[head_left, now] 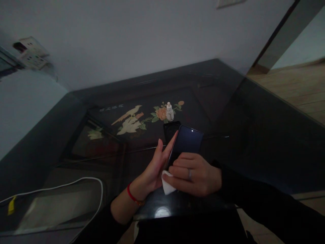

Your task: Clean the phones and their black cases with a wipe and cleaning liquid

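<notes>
A dark smartphone [186, 140] is held upright and tilted over a dark glass-topped table [254, 135]. My left hand [154, 166], with a red cord on the wrist, supports the phone's left edge with its fingers stretched along it. My right hand [194, 174], wearing a ring, has its fingers curled over the phone's lower screen and presses a small white cloth or wipe [166, 184] against it. A small white dropper bottle [169, 112] stands on the table just behind the phone, and a dark object [169, 130] lies beside it.
The table's top shows an inlaid bird and flower picture [132, 120] under glass. A white cable [76, 184] loops across the lower left. Wall sockets [31, 52] sit at the upper left. Wooden floor [299, 88] lies to the right.
</notes>
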The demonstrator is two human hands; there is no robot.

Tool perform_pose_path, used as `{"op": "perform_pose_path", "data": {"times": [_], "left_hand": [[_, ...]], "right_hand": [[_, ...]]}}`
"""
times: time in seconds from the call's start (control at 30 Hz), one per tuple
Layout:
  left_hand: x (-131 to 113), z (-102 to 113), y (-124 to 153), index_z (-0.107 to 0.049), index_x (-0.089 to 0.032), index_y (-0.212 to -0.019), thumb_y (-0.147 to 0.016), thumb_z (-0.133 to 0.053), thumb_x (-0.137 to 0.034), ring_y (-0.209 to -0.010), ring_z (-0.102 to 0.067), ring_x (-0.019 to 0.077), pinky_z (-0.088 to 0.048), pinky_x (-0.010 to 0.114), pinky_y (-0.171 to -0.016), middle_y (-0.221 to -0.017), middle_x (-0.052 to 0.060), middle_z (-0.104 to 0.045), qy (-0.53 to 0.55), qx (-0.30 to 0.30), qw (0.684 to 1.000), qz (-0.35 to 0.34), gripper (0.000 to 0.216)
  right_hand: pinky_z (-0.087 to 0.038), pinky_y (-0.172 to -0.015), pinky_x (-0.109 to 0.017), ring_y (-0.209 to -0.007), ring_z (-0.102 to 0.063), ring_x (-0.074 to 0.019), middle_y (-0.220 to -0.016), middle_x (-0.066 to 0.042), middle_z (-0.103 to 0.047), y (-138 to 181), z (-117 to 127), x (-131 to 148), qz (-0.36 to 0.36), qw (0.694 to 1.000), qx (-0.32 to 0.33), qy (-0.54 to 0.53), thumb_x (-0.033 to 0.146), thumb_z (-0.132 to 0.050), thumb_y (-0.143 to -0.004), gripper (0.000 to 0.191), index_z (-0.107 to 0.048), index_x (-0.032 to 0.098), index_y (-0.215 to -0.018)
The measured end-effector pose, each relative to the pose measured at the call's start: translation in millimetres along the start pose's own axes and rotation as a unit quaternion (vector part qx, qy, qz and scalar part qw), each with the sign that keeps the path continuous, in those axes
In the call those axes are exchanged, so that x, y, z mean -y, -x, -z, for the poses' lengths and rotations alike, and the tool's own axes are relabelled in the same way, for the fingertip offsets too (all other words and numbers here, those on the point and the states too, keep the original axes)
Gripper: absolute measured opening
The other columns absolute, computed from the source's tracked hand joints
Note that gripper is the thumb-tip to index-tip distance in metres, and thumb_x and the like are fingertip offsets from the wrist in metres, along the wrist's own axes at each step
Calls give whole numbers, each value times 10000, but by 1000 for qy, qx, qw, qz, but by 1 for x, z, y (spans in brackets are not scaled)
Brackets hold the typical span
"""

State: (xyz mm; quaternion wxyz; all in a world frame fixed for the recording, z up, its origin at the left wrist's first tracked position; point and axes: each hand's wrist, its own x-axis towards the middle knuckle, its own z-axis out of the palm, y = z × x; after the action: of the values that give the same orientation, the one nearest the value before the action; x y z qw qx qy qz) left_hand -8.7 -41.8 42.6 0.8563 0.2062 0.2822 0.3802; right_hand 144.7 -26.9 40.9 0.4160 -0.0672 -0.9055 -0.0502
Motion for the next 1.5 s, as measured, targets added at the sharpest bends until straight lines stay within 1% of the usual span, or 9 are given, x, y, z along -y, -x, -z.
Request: {"op": "perform_pose_path", "data": {"times": [0.07,0.23,0.47,0.67,0.87,1.1,1.3,1.4,1.5], "left_hand": [[-1,0,-1,-348,-324,-1460,-927,-282,-605,-1308,-458,208,-308,313,-1095,-1461,19,-463,14,-5,1000,-6,606],[0,2,-3,-282,-345,-1479,-928,-282,-603,-1254,-510,253,-368,423,-1049,-1441,43,-483,41,22,999,-6,608],[0,-1,-3,-323,-370,-1461,-922,-260,-623,-1278,-492,228,-336,366,-1070,-1473,9,-446,36,7,999,-1,598],[-4,2,-4,-271,-349,-1483,-932,-273,-599,-1272,-498,233,-346,383,-1072,-1471,22,-449,45,-8,999,-13,606],[-6,3,-5,-208,-343,-1501,-942,-250,-585,-1270,-500,233,-343,406,-1082,-1456,26,-468,52,-20,998,-39,611],[-14,7,-5,-272,-334,-1485,-947,-268,-565,-1224,-537,244,-382,434,-1052,-1429,50,-496,48,-42,995,-71,585],[-15,4,-6,-232,-345,-1494,-942,-297,-562,-1180,-572,260,-404,477,-1031,-1417,57,-507,46,-58,993,-86,597],[-15,3,-5,-219,-343,-1498,-949,-296,-543,-1171,-578,263,-416,483,-1023,-1428,65,-493,35,-66,992,-97,589],[-14,5,-2,-182,-403,-1491,-942,-285,-566,-1123,-606,288,-462,535,-947,-1449,76,-463,18,-23,998,-55,583]], "right_hand": [[-461,-608,-273,-688,-589,-140,-735,-26,-655,2,0,-2,-8,1000,-6,-1,115,-518,-910,145,-663,109,-913],[-483,-639,-292,-720,-572,-155,-781,-56,-652,12,9,-23,-153,985,-56,62,101,-536,-889,136,-655,140,-940],[-428,-554,-265,-646,-579,-122,-715,-11,-655,-1,-9,10,27,999,4,-35,116,-497,-918,174,-670,109,-902],[-461,-604,-280,-706,-581,-146,-738,-55,-664,7,2,-11,-105,994,-23,31,120,-484,-929,174,-658,112,-925],[-443,-564,-258,-655,-571,-122,-698,-18,-640,6,-3,-2,24,999,17,-31,123,-500,-925,171,-668,118,-897],[-492,-608,-271,-702,-580,-142,-768,-64,-668,13,6,-19,-100,994,-21,33,124,-506,-919,151,-653,102,-951],[-473,-572,-242,-667,-588,-115,-728,-19,-653,8,6,-6,27,999,18,-1,124,-506,-921,160,-665,129,-911],[-488,-599,-254,-697,-595,-134,-764,-43,-659,11,11,-14,-43,999,-12,26,105,-529,-898,147,-654,118,-974],[-502,-640,-278,-720,-592,-151,-795,-42,-654,18,18,-35,-163,982,-57,82,94,-554,-871,178,-661,171,-991]]}}
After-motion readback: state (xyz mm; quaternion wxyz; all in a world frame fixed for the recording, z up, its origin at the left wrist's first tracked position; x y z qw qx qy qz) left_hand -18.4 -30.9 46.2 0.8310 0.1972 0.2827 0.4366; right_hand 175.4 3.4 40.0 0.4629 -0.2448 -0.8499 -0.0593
